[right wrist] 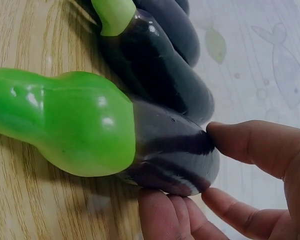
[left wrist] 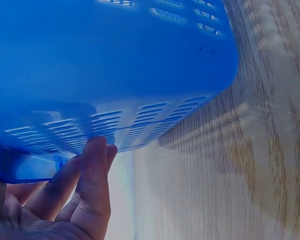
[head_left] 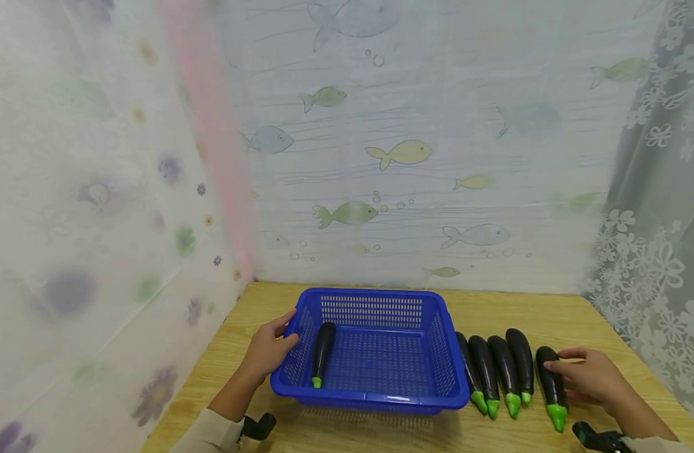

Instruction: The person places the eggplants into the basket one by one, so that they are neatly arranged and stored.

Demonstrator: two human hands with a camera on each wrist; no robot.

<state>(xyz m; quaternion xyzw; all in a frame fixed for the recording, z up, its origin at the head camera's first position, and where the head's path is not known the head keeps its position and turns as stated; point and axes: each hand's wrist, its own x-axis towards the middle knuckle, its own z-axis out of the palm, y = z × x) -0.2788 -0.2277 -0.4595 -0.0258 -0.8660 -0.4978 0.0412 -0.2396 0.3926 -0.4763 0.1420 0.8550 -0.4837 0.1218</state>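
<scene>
My left hand [head_left: 269, 347] holds the left rim of a blue plastic basket [head_left: 369, 399], thumb over the edge. In the left wrist view its fingers [left wrist: 94, 185] lie against the slotted outer wall. Inside the basket, toward its left side, lies one dark eggplant [head_left: 324, 350] with a green stem end. On the right, my right hand [head_left: 597, 376] pinches the outermost eggplant [head_left: 550, 377] between thumb and fingers, near its rounded end. The right wrist view shows the thumb [right wrist: 255, 142] on one side of this eggplant and fingertips on the other, its green cap facing the camera.
Several more eggplants [head_left: 502, 362] lie in a row between the basket and my right hand, the nearest to the basket partly hidden by its rim. A wood-grain table [head_left: 494, 308] bears everything. Fish-patterned sheeting [head_left: 409, 189] hangs behind, flowered sheeting [head_left: 154, 251] at the left.
</scene>
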